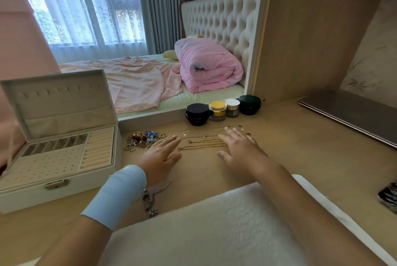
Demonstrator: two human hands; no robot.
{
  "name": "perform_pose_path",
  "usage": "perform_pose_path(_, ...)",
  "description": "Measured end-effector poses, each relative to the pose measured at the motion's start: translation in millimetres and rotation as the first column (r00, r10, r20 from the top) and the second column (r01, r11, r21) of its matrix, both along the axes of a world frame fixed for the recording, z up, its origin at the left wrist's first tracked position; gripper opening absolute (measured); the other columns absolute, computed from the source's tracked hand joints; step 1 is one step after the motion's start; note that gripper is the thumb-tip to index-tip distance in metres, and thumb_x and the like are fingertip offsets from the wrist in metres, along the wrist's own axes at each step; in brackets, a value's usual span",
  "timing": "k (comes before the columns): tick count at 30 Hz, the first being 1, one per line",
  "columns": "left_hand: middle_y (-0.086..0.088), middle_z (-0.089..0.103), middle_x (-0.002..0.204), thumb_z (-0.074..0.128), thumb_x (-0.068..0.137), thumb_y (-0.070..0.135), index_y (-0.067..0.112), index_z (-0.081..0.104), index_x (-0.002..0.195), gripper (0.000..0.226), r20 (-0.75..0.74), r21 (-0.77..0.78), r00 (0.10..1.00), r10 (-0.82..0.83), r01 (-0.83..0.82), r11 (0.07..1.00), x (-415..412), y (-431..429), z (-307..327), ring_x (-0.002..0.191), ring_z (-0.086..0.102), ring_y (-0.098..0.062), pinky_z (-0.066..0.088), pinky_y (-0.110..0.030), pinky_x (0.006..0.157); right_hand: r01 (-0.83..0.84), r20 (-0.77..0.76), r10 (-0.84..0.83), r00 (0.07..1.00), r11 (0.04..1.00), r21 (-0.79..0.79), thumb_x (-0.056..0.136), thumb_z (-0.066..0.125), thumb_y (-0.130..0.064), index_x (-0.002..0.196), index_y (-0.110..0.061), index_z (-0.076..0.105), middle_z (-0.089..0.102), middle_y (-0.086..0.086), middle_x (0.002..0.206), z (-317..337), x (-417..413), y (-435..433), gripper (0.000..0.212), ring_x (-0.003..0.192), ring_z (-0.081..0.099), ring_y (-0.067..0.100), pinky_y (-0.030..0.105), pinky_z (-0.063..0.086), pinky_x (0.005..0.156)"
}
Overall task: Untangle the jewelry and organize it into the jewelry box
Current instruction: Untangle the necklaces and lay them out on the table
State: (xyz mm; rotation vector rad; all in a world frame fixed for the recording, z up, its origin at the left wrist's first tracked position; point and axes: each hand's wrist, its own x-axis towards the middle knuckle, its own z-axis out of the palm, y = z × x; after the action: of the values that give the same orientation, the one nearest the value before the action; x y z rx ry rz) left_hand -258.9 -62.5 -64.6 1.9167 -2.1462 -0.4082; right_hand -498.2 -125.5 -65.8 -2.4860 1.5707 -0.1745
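Risk: left hand (163, 154) & right hand (238, 147) lie flat, fingers straight, gripping nothing, either side of gold chains (204, 143); careless sweep could tangle them w/ ring pile (141, 140).

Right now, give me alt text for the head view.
The left hand and right hand lie flat on a wooden desk at either end of gold chains laid in rows. Left of them sit a pile of rings and earrings and an open white jewelry box.
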Motion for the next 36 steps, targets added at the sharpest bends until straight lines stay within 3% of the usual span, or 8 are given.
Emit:
perform_pose_path(3,0.009,0.051,0.139,0.04,0.103,0.03,0.031,0.049,0.139,0.037,-0.056,-0.1,0.998,0.032,-0.038,0.994,17.5,26.9,12.1,0.126,0.048,-0.011,0.037,-0.029,0.108,-0.16,0.114,0.159,0.981,0.987,-0.004,0.102,0.054,-0.033,0.143,-0.032,0.052,0.054,-0.007,0.145,19.3,36.7,26.4,0.041,0.128,0.051,0.014,0.037,0.044,0.108)
perform_pose_path(5,0.014,0.062,0.12,0.047,0.1,0.029,0.035,0.061,0.123,0.027,-0.042,-0.129,0.999,0.027,-0.032,0.991,28.2,44.0,14.0,0.105,0.057,-0.004,0.048,-0.028,0.097,-0.27,0.149,0.261,0.954,0.962,0.043,0.101,0.057,-0.028,0.131,-0.032,0.063,0.064,-0.011,0.125,22.4,61.2,46.1,0.031,0.106,0.059,0.006,0.03,0.051,0.095)
perform_pose_path(8,0.018,0.06,0.107,0.056,0.096,0.028,0.04,0.065,0.11,0.02,-0.01,-0.094,0.999,0.034,-0.034,0.995,41.1,64.4,8.5,0.092,0.057,0.001,0.05,-0.019,0.086,-0.36,0.133,0.35,0.927,0.931,0.058,0.099,0.06,-0.029,0.121,-0.033,0.069,0.063,-0.012,0.113,12.8,89.5,61.5,0.023,0.096,0.057,0.004,0.028,0.052,0.091)
perform_pose_path(16,0.017,0.059,0.109,0.064,0.091,0.032,0.041,0.068,0.114,0.025,0.072,-0.065,0.997,0.039,-0.034,0.997,74.9,83.1,-17.2,0.093,0.054,-0.002,0.049,-0.024,0.091,-0.402,0.138,0.393,0.909,0.914,0.05,0.095,0.067,-0.034,0.106,-0.036,0.074,0.062,-0.013,0.104,-10.9,116.5,71.5,0.014,0.092,0.058,0.006,0.029,0.054,0.087)
perform_pose_path(19,0.017,0.057,0.112,0.061,0.092,0.034,0.041,0.062,0.121,0.029,0.076,-0.067,0.997,0.034,-0.029,0.997,74.1,81.3,-16.7,0.091,0.052,-0.001,0.047,-0.018,0.089,-0.397,0.072,0.395,0.916,0.918,0.014,0.097,0.062,-0.035,0.106,-0.033,0.071,0.062,-0.015,0.106,-12.0,113.7,69.7,0.013,0.091,0.057,0.004,0.024,0.052,0.084)
perform_pose_path(23,0.02,0.054,0.113,0.059,0.093,0.037,0.044,0.058,0.118,0.026,0.084,-0.107,0.996,0.016,-0.007,0.994,70.3,82.3,-17.3,0.092,0.051,-0.002,0.045,-0.017,0.082,-0.404,-0.005,0.404,0.915,0.915,0.007,0.102,0.051,-0.034,0.111,-0.03,0.065,0.057,-0.013,0.109,-13.7,114.3,71.6,0.018,0.095,0.053,0.008,0.029,0.051,0.088)
perform_pose_path(30,0.012,0.056,0.109,0.057,0.094,0.041,0.032,0.064,0.115,0.024,0.149,-0.063,0.985,0.086,-0.078,0.995,74.8,84.3,-15.0,0.09,0.049,-0.006,0.044,-0.019,0.081,-0.409,0.132,0.402,0.906,0.912,0.032,0.099,0.058,-0.04,0.108,-0.038,0.065,0.051,-0.019,0.104,-9.2,109.9,73.6,0.012,0.094,0.049,0.0,0.02,0.042,0.082)
perform_pose_path(36,0.012,0.058,0.102,0.062,0.091,0.039,0.032,0.068,0.105,0.016,0.147,0.03,0.978,0.146,-0.152,0.988,88.8,96.5,-9.0,0.092,0.055,-0.009,0.047,-0.021,0.083,-0.414,0.176,0.394,0.902,0.905,0.094,0.096,0.065,-0.035,0.099,-0.036,0.072,0.059,-0.022,0.103,-12.7,109.5,73.3,0.007,0.095,0.056,0.0,0.023,0.049,0.088)
